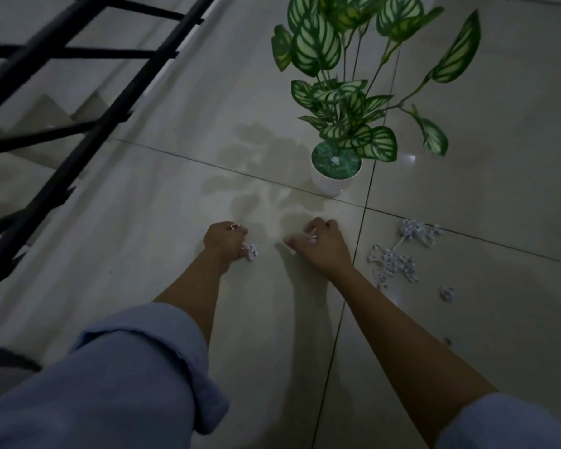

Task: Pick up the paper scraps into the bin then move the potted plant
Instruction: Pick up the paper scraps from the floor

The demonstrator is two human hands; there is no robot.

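My left hand is closed low over the pale floor tiles, holding a small clump of white paper scraps that pokes out by the thumb. A little to its right, my right hand hovers at the floor with fingers curled and a bit of paper pinched at the fingertips. More shredded paper scraps lie loose on the tile to the right of that hand, with another cluster beyond and a small ball nearer. The potted plant, with striped green leaves in a white pot, stands just behind the hands. No bin is in view.
A black metal stair railing runs diagonally across the left, with steps dropping away behind it. Dark grout lines cross the glossy floor. Light blue rolled sleeves fill the bottom of the view.
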